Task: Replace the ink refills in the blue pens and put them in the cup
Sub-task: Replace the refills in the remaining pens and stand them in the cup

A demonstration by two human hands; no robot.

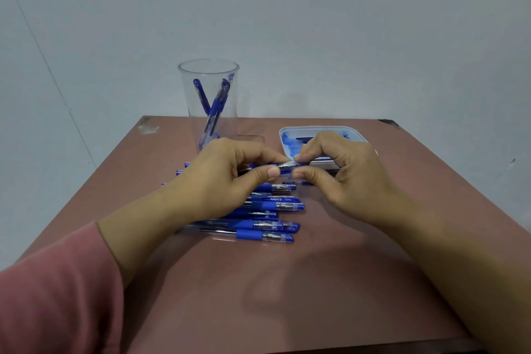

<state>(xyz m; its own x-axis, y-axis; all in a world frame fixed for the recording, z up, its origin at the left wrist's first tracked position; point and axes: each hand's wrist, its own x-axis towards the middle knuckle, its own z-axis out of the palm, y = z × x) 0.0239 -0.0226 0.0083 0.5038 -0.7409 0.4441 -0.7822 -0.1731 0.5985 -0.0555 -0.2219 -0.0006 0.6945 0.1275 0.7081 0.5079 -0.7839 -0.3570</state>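
Head view, left to right. A pink sleeve (51,296) covers the left forearm at the lower left. At the far left of the bench (316,282) stands a clear cup (186,89), upright, holding several stored pens (214,106) that lean against its wall and cross one another.

In front of the cup, the left hand (227,172) is raised just above the bench. Its fingers (270,172) are curled, with thumb and forefinger pinching the barrel of a blue pen (283,166) that lies roughly level, its metal tip end pointing right.

Beneath and nearer than this hand, the loose pens (267,205) lie side by side on the bench in a rough row, with their blue grips and capped tips towards the right; the left ends of most are hidden by the hand and wrist.

The right hand (342,172) meets the left at the centre. Its fingers (304,175) are also curled, with thumb and forefinger closed narrowly on the tip end of the same blue pen, so both hands hold it between them.

Behind the right hand, a white tray (283,138) rests on the bench to the right of the cup and apart from it. It contains blue refills (301,138), partly covered by the knuckles. A pale wall (344,23) fills the background.
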